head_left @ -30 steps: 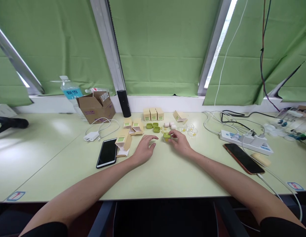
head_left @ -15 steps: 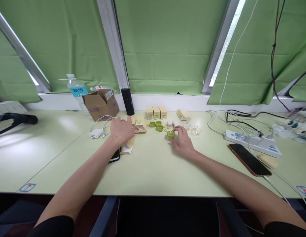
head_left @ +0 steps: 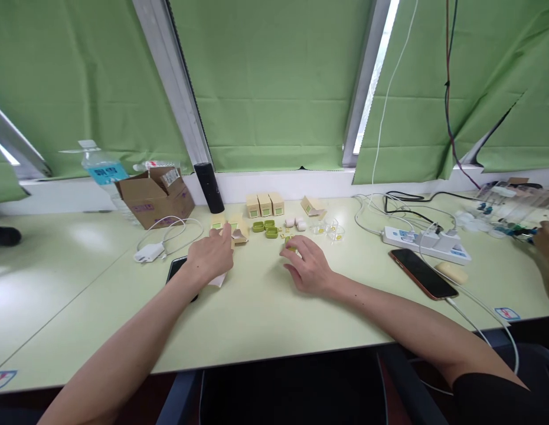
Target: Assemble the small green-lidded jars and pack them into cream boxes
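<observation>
Resting the left hand (head_left: 209,258), fingers loosely bent, on top of an open box (head_left: 218,279) lying on the bench (head_left: 274,319) just beside a phone (head_left: 176,268); not showing whether gripping or merely pressing. Cupping the right hand (head_left: 307,268), half curled, over a green case (head_left: 290,248) near the bench's middle, just in front of three more cases (head_left: 264,226); fingertips touching it, grip impossible to tell. Probably risking knocking the light case away with a careless sweep of those curled fingers, or creasing the box's flap under the palm's weight. Judging the box's long axis as running away from the body, white flap pointing back toward the near edge; finding the case too hidden for reading its axis.
</observation>
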Motion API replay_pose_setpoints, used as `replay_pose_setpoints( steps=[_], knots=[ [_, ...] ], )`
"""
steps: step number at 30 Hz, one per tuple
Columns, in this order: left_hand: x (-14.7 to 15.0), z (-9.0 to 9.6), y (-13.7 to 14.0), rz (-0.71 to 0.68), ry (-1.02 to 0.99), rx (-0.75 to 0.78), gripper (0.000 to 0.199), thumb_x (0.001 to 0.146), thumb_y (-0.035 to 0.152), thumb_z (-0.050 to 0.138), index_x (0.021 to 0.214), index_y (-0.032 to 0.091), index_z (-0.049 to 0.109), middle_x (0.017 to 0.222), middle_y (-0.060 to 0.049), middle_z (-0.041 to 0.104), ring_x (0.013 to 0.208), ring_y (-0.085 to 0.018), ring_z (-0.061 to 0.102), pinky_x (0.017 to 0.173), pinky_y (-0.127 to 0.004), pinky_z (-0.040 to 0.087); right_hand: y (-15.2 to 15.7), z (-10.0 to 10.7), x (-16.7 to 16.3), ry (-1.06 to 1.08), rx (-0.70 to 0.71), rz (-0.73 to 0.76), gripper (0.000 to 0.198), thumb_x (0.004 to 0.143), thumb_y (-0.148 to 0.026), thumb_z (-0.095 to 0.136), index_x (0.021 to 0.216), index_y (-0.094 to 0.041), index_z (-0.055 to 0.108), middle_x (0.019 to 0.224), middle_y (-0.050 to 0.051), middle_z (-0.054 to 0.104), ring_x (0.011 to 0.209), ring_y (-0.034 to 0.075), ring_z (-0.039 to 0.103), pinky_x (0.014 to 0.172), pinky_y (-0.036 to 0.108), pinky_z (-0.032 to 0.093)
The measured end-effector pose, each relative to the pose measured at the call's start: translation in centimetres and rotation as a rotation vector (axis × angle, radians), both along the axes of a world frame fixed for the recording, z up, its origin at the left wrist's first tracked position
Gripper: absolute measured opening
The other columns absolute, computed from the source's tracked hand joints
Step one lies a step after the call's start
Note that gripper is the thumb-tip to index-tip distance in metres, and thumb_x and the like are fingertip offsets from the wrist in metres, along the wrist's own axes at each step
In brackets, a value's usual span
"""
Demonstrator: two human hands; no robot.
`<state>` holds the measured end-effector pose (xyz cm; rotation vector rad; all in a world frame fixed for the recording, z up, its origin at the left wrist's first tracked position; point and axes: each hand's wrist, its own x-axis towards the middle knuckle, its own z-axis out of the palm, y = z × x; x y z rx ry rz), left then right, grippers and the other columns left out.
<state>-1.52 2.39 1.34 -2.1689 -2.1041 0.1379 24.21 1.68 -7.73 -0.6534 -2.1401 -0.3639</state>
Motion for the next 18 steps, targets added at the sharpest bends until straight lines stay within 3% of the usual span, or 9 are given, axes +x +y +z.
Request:
replay_pose_setpoints(
  steps=[2,5,9,12,15,18],
  knots=[
    [1.0,-0.1,-0.9,-0.064,-0.021,0.150,0.042,0.100,0.025,0.035,0.140,0.012,0.039,0.117,-0.024,0.066,0.095,-0.038,0.073,0.071,-0.044,0.057,-0.5,-0.1,-0.3,-0.014,-0.024,0.003,0.036,0.091,-0.015,0.055,0.126,-0.023,0.054,0.113,0.013,0.056,0.104,0.030,0.057,0.084,0.050,0.055],
    [2.6,-1.2,-1.7,-0.234,-0.102,0.348,0.041,0.102,0.030,0.035,0.139,0.014,0.041,0.117,-0.021,0.068,0.099,-0.036,0.073,0.068,-0.040,0.057,-1.1,-0.1,-0.7,-0.037,-0.173,0.017,0.054,0.092,-0.013,0.054,0.144,-0.024,0.044,0.118,0.014,0.052,0.100,0.027,0.056,0.079,0.047,0.058],
    [4.2,-4.2,-1.8,-0.457,-0.180,0.398,0.037,0.101,0.023,0.039,0.136,0.013,0.045,0.116,-0.020,0.070,0.093,-0.032,0.074,0.060,-0.035,0.055,-1.7,0.0,-1.1,-0.047,-0.375,0.087,0.076,0.090,-0.007,0.054,0.158,-0.032,0.030,0.124,0.012,0.041,0.103,0.025,0.055,0.080,0.046,0.062],
    [4.7,-6.1,-1.8,-0.570,-0.193,0.454,0.033,0.099,0.023,0.044,0.131,0.016,0.048,0.135,-0.023,0.065,0.094,-0.031,0.075,0.055,-0.032,0.053,-1.9,-0.2,-1.3,-0.033,-0.413,0.171,0.080,0.088,-0.002,0.053,0.158,-0.034,0.033,0.126,0.012,0.038,0.108,0.025,0.054,0.086,0.048,0.062],
    [4.6,-7.0,-2.1,-0.629,-0.281,0.515,0.038,0.097,0.021,0.048,0.135,0.019,0.045,0.149,-0.023,0.055,0.101,-0.032,0.075,0.060,-0.034,0.056,-1.7,-0.4,-1.3,-0.009,-0.444,0.213,0.080,0.086,0.001,0.053,0.156,-0.033,0.038,0.127,0.012,0.038,0.113,0.026,0.053,0.091,0.050,0.062],
    [4.3,-7.2,-2.2,-0.714,-0.484,0.515,0.054,0.097,0.026,0.053,0.148,0.020,0.034,0.150,-0.023,0.054,0.118,-0.034,0.069,0.079,-0.044,0.061,-1.2,-0.3,-0.9,0.044,-0.475,0.232,0.077,0.087,-0.001,0.056,0.155,-0.033,0.041,0.126,0.011,0.038,0.114,0.026,0.054,0.095,0.053,0.062]
  ],
)
